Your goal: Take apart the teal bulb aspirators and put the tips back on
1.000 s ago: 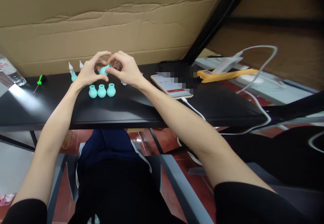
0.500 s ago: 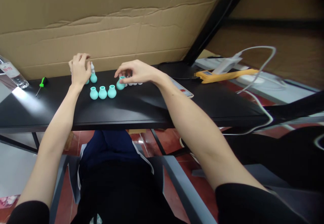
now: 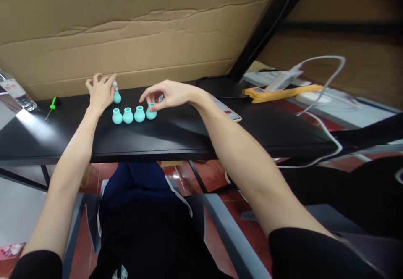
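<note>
Several turquoise rubber bulbs [image 3: 128, 115] with open necks stand upright in a row on the black table. At the row's right end, my right hand [image 3: 168, 94] has its thumb and fingers closed around the last bulb [image 3: 151, 111]. Behind the row stands a turquoise bulb [image 3: 117, 98] fitted with a whitish pointed tip. My left hand [image 3: 101, 92] is just left of this fitted bulb, fingers spread and pointing toward the cardboard; whether the thumb touches the tip I cannot tell. Small clear pieces [image 3: 161, 98] are partly hidden behind my right hand.
A green-and-black screwdriver [image 3: 53, 106] and a water bottle [image 3: 15, 90] are at the left. A phone [image 3: 231, 114] lies under my right forearm. Farther right are a yellow device [image 3: 277, 94] and a white cable [image 3: 336, 144]. Cardboard [image 3: 151, 39] walls the back.
My right hand has brought its bulb slightly down toward me, into line with the row. The fingers of my left hand have spread wider beside the fitted bulb.
</note>
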`<state>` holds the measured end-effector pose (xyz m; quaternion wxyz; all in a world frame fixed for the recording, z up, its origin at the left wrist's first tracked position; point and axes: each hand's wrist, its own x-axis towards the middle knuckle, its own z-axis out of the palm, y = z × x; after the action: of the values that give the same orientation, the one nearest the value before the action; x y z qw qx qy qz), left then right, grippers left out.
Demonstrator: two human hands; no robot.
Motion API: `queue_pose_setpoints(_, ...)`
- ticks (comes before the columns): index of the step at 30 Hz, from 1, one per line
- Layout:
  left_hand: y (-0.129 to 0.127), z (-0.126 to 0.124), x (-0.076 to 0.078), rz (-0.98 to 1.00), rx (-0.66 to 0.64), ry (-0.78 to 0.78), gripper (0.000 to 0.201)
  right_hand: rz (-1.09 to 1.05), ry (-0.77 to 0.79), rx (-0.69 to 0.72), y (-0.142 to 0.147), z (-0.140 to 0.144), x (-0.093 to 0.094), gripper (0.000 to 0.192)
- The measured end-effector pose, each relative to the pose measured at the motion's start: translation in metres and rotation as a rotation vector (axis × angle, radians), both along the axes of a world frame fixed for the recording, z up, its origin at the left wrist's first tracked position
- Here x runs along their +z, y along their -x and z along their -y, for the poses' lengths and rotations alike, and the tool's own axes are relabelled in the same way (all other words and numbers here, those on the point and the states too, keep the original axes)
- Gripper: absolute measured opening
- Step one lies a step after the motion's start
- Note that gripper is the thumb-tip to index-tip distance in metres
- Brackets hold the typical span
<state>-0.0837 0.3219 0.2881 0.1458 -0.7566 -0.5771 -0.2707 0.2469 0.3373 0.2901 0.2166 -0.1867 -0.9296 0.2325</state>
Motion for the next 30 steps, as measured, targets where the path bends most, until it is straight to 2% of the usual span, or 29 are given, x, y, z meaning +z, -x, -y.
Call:
queue_pose_setpoints(4,-0.0019,-0.0007,-0.0013,0.019,-0.023,0.026,0.076,0.008,0.024,0.022,0.0012,-0.0009,-0.0015,0.051)
queue_pose_setpoints(9,-0.0033,-0.0029,-0.0028,-0.001,-0.007,0.03,0.07,0.021,0.024,0.008,0.002,-0.0009,-0.0015,0.052)
queue_pose_setpoints(16,-0.006,-0.0003,-0.0006,-0.043,0.016,0.062,0.075,0.013,0.013,0.003,0.0019,0.0013,-0.0006,0.05)
queue_pose_setpoints(23,-0.0054,0.0005,0.0003,-0.03,0.015,0.072,0.078,0.05,-0.001,-0.004,0.003,0.0035,0.0013,0.057)
queue_pose_setpoints(30,-0.004,-0.0027,-0.0047,-0.025,-0.003,0.033,0.077,-0.057,-0.02,-0.064,0.0012,0.0079,0.0037,0.059)
